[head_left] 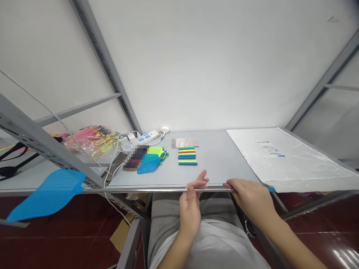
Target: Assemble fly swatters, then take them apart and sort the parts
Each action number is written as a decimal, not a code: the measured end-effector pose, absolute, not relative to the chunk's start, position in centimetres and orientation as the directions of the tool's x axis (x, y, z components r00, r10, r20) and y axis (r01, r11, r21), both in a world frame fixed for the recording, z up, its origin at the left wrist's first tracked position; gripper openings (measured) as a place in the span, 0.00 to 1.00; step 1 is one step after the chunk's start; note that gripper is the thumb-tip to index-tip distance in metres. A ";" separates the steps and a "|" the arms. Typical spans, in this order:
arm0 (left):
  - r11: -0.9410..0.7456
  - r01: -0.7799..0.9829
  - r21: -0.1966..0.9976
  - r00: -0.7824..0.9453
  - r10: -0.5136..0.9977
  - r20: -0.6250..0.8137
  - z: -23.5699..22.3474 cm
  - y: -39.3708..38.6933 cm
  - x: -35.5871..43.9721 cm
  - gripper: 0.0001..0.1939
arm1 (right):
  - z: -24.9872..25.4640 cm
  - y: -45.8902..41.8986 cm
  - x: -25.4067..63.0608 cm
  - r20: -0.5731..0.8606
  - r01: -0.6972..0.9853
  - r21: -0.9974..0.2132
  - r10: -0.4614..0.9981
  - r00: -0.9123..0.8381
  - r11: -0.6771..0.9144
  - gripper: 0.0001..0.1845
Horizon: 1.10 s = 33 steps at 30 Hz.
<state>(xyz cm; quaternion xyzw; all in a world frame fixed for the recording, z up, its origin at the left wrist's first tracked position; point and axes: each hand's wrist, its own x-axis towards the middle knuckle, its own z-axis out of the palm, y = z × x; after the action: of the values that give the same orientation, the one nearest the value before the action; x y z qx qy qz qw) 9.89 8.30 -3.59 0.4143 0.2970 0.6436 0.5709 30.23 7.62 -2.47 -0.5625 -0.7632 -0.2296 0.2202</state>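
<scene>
A fly swatter with a blue perforated head (49, 194) stretches left to right along the table's front edge. Its thin metal rod (157, 190) is drawn out long, and the blue end of a handle (271, 189) sticks out at the right. My left hand (190, 209) pinches the rod near its middle, thumb on top and some fingers stretched out beyond. My right hand (252, 200) is closed around the handle end, covering most of it. Behind them lie several coloured handles (187, 157) and a row of metal rods (184, 142).
Blue and yellow swatter heads (153, 160) are stacked at the left, beside a partly blurred-out dark object (136, 158). A power strip (147, 137) with cables sits behind. A white plastic bag (280, 160) covers the right side. A metal post (50, 145) stands at the left.
</scene>
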 end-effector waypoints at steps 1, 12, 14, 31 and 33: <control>-0.157 -0.468 0.870 0.044 0.979 0.200 -3.6 8.2 10.0 0.23 | -2.4 7.6 29.5 0.595 0.958 0.087 0.757 -0.270 0.274 0.14; -0.283 -0.401 0.871 -0.130 0.959 0.252 -1.4 9.6 4.7 0.23 | -3.5 8.6 32.6 0.546 0.880 -0.058 0.753 -0.367 0.471 0.09; -0.344 -0.457 0.820 -0.231 0.937 0.264 -1.1 10.1 3.4 0.23 | -4.3 8.8 34.2 0.524 0.891 -0.043 0.769 -0.366 0.453 0.10; -0.576 -0.559 0.597 -0.710 0.704 0.015 0.3 11.9 -5.1 0.19 | -6.6 10.2 38.7 0.425 0.933 0.007 0.843 -0.329 0.361 0.09; -0.595 -0.545 0.591 -0.716 0.697 0.040 0.0 12.2 -3.5 0.19 | -6.3 10.1 38.0 0.409 0.938 0.031 0.852 -0.326 0.344 0.09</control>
<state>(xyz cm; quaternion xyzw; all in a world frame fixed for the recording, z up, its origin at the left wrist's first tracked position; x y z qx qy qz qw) -3.54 12.21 0.03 0.1346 0.2810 0.8827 0.3518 38.04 10.09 -6.30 -0.5572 -0.8034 -0.1322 0.1631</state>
